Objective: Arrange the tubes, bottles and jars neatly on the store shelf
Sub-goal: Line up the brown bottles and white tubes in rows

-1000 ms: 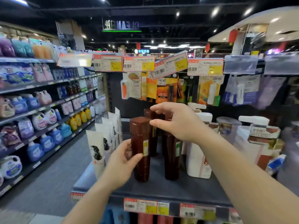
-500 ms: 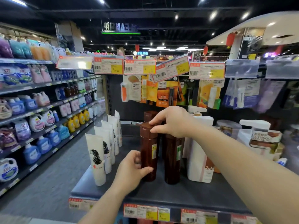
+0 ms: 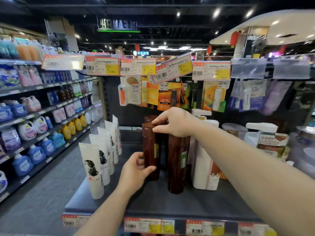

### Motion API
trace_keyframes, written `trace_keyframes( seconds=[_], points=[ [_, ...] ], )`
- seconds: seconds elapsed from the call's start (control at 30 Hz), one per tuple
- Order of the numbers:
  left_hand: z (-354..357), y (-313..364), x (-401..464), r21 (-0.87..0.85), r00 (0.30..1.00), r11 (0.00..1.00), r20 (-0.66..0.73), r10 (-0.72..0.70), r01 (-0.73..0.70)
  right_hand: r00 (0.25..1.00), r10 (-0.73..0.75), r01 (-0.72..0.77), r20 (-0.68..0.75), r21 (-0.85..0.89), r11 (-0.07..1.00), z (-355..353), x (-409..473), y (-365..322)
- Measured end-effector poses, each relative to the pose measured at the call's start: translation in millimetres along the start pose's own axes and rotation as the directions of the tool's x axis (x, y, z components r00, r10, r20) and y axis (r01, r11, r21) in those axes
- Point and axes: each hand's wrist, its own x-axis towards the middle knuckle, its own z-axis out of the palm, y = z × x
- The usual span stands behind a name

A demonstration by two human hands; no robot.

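A tall brown bottle (image 3: pixel 150 150) stands upright on the dark shelf (image 3: pixel 170 201). My left hand (image 3: pixel 134 171) grips its lower body, and my right hand (image 3: pixel 175 122) pinches its cap from above. A second brown bottle (image 3: pixel 177 164) stands just to its right and nearer the front, and the cap of a third (image 3: pixel 150 118) shows behind. To the left, a row of white tubes (image 3: pixel 95 167) stands on end, running front to back. A large white pump bottle (image 3: pixel 204 166) stands to the right of the brown bottles.
Boxed and jarred products (image 3: pixel 272 143) fill the shelf's right side. Hanging packets (image 3: pixel 167 96) and price tags (image 3: pixel 138 68) overhang the shelf's back. An aisle floor (image 3: pixel 42 193) and long shelves of detergent bottles (image 3: pixel 34 133) run along the left.
The brown bottle has moved right and back, closer to the other brown bottles. My right hand came down onto its cap, and my left hand slid lower on its body.
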Motion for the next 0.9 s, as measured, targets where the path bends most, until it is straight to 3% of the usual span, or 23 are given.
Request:
trace_keyframes(
  seconds=[0.33, 0.43, 0.5, 0.57, 0.7, 0.9],
  points=[
    [-3.5, 3.8, -4.1, 0.020, 1.000, 0.999, 0.009, -0.027, 0.027, 1.000, 0.019, -0.015, -0.022, 0.190, 0.982, -4.2, -20.2, 1.8],
    [-8.0, 16.0, -12.7, 0.127, 0.989, 0.992, -0.145, 0.035, -0.017, 0.996, 0.024, -0.005, -0.090, 0.207, 0.978, -10.8, -36.5, 7.3],
    [-8.7, 35.0, -25.2, 0.086, 0.958, 0.990, -0.255, 0.133, -0.115, 0.988, 0.036, -0.003, -0.151, 0.214, 0.977, -17.4, -51.3, 15.4],
    [-5.2, 60.6, -41.1, 0.025, 0.934, 0.974, -0.276, 0.225, -0.227, 0.978, 0.046, -0.001, -0.203, 0.214, 0.977, -23.7, -66.8, 25.6],
    [20.8, 105.0, -67.0, -0.016, 0.931, 0.939, -0.138, 0.337, -0.343, 0.967, 0.060, -0.009, -0.249, 0.202, 0.979, -37.1, -98.2, 46.3],
    [93.0, 143.7, -76.8, -0.037, 0.935, 0.937, 0.069, 0.349, -0.347, 0.972, 0.044, -0.006, -0.232, 0.163, 0.987, -61.5, -141.9, 92.3]
  ],
)
